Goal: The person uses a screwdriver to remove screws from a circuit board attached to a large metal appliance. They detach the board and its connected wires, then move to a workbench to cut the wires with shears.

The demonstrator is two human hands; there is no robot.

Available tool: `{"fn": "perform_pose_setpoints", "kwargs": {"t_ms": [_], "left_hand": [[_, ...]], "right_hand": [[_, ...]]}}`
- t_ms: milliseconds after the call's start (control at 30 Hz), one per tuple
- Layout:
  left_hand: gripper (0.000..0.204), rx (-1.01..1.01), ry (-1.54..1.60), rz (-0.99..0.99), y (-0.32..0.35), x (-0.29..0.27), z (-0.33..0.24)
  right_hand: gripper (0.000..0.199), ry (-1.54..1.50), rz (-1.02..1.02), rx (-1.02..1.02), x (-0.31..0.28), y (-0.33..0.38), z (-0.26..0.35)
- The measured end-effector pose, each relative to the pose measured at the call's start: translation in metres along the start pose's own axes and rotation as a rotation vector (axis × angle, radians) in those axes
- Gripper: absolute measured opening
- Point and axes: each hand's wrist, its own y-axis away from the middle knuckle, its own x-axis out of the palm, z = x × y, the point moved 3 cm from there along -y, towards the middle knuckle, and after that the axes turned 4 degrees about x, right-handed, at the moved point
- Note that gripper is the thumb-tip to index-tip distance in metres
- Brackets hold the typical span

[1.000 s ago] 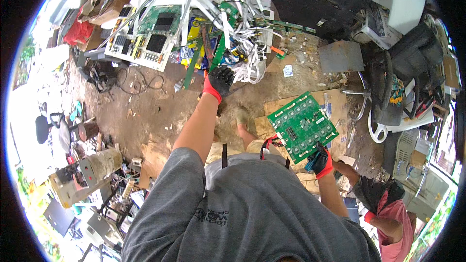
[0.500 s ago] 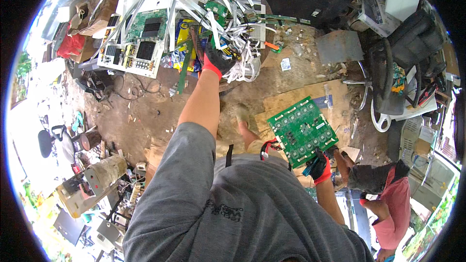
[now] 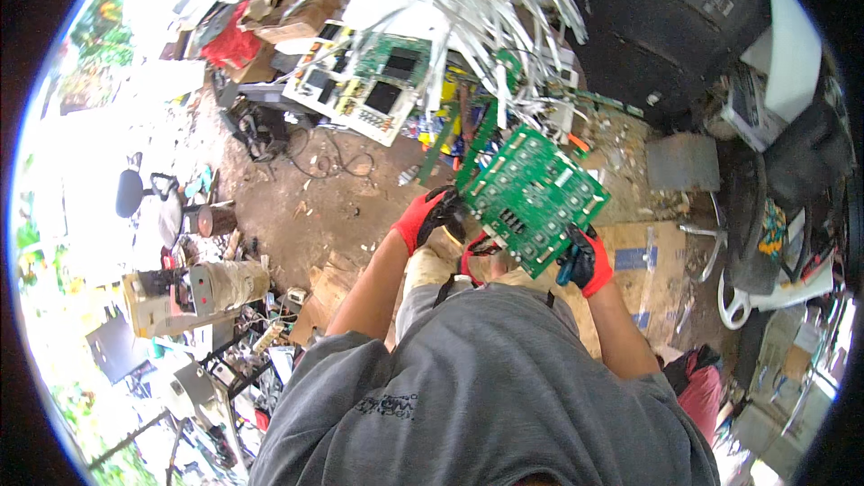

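My right hand (image 3: 587, 261), in a red and black glove, grips the lower right edge of a large green circuit board (image 3: 537, 196). A blue-handled tool (image 3: 566, 268), its kind unclear, sits in that same hand. My left hand (image 3: 432, 218), gloved alike, is closed beside the board's left corner. From its fingers a narrow green circuit board strip (image 3: 477, 146) seems to run up toward the heap; the fingertips are partly hidden. Another green strip (image 3: 439, 151) lies just left of it. White flat ribbon cables (image 3: 486, 0) hang over the heap ahead.
A pale panel with boards (image 3: 360, 85) stands at the heap's left. Black cable (image 3: 333, 157) lies on the dirt floor. Flattened cardboard (image 3: 643, 274) is at right, below a grey plate (image 3: 682, 162) and chair parts (image 3: 720, 243). Another person's pink clothing (image 3: 702, 391) shows at lower right.
My left hand has drawn back from the ribbon-cable heap toward my body, apparently with the narrow strip. The large board has come up toward the heap in my right hand. My view has shifted.
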Motion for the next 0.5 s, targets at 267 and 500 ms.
{"fn": "perform_pose_setpoints", "kwargs": {"t_ms": [267,500], "left_hand": [[0.032,0.064,0.202,-0.112,0.066,-0.122,-0.049],[0.024,0.220,0.608,-0.033,0.048,-0.234,-0.043]], "right_hand": [[0.031,0.195,0.314,0.101,0.178,-0.081,-0.007],[0.029,0.418,0.067,-0.016,0.238,-0.120,-0.038]]}}
